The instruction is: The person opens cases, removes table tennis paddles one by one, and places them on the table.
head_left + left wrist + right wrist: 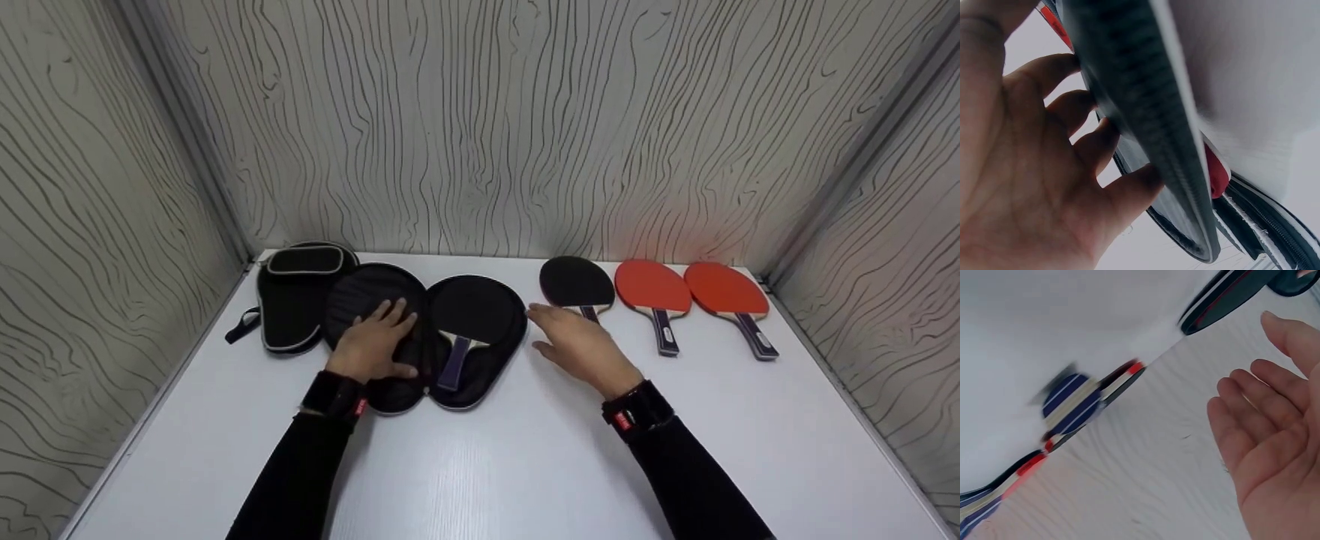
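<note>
An open black paddle case point(517, 345) lies spread on the table, its two halves joined by a zipper. In its right half sits a table tennis paddle point(469, 311) with black rubber and a dark blue handle. My left hand point(371, 345) is over the left half with fingers spread; in the left wrist view its fingertips are right at the case wall point(1140, 101). My right hand point(581, 349), fingers extended and holding nothing, hovers between the case and a black paddle point(576, 281), partly covering that paddle's handle. The right wrist view shows the palm of this hand point(1275, 433).
Two red paddles point(651, 285) lie side by side at the table's right rear, handles toward me. A second black case point(289, 311) with white piping and a strap lies at the left rear, against the open case. Wood-patterned panels point(480, 135) enclose the white table point(480, 472).
</note>
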Demonstrator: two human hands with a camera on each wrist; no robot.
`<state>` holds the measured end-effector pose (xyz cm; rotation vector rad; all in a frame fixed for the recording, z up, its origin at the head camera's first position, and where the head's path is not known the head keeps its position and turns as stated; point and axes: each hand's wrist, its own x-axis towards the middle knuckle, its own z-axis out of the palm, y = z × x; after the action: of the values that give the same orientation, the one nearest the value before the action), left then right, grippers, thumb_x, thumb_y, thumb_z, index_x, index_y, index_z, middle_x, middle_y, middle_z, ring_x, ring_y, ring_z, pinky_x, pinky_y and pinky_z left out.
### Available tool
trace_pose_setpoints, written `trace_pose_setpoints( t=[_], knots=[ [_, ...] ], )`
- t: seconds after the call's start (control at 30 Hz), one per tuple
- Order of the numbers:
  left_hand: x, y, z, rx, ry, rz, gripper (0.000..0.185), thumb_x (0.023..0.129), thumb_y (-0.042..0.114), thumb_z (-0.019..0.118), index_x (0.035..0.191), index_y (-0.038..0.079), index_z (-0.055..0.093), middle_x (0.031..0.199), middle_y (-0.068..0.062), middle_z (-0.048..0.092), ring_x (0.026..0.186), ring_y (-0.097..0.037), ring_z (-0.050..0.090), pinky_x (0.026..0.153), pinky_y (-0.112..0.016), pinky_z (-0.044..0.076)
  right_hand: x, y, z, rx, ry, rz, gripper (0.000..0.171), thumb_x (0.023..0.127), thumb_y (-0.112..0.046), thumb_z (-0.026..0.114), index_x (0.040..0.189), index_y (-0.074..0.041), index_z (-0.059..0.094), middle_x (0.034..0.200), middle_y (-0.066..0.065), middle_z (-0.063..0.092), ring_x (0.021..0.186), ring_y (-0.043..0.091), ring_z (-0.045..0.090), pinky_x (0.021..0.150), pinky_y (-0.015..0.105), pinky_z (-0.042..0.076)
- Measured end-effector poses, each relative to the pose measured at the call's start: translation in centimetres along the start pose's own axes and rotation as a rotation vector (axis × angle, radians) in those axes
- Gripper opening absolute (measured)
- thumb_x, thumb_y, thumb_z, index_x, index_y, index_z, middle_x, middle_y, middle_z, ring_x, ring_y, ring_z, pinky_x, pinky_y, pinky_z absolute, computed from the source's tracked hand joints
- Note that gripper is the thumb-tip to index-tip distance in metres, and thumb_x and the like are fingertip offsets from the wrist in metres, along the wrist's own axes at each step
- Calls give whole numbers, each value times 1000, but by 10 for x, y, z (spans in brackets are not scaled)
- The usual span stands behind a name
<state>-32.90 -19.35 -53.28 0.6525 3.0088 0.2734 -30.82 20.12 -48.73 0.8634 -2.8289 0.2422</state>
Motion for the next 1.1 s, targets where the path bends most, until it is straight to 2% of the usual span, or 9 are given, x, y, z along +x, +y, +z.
trace_pose_setpoints(
  t=[0.07,0.23,0.37,0.53,0.67,0.8,0.97,1.1],
  knots=[
    [2,-4,5,-12,15,5,111,93,61,96,180,11,48,194,-23,31,180,-51,30,132,-87,39,2,-14,1,-25,26,-58,55,105,-12,88,156,2,70,162,21,73,146,40,75,118,54,66],
    [3,-7,10,13,51,29,110,92,62,95,178,9,51,191,-26,37,176,-54,37,128,-87,45,7,-46,6,-138,89,-226,52,104,-16,91,151,-4,74,155,13,78,139,31,79,107,44,71],
    [2,-3,6,25,31,15,109,93,61,96,178,9,50,191,-25,36,177,-53,36,129,-86,45,14,-67,9,-213,113,-334,46,104,-19,91,148,-10,77,148,7,80,136,23,81,104,36,72],
    [0,0,2,30,3,0,108,96,60,94,180,9,47,192,-25,33,178,-52,35,130,-85,45,21,-83,14,-279,162,-437,40,101,-13,92,140,-13,80,138,2,84,127,17,82,100,29,71],
    [3,-5,7,16,-8,-12,111,95,61,94,181,12,45,195,-21,29,180,-49,31,133,-84,42,25,-93,18,-310,165,-487,31,103,-9,88,132,-17,83,132,-2,85,121,13,83,92,27,71],
    [6,-11,13,13,3,-10,113,95,65,93,183,15,44,196,-19,27,182,-47,28,134,-84,41,28,-101,24,-340,132,-523,29,106,-11,84,134,-20,84,134,-5,84,123,11,82,91,25,71],
    [1,1,-1,34,-16,-17,111,95,60,95,181,10,46,193,-23,31,179,-52,33,132,-84,42,31,-106,33,-409,137,-572,27,110,-21,81,137,-25,84,139,-11,83,129,8,80,97,23,69],
    [3,0,3,38,2,-9,110,95,61,94,180,10,47,193,-23,32,179,-50,33,132,-83,44,34,-108,40,-472,159,-606,17,112,-31,79,127,-29,86,128,-16,85,121,3,80,91,21,69]
  ],
)
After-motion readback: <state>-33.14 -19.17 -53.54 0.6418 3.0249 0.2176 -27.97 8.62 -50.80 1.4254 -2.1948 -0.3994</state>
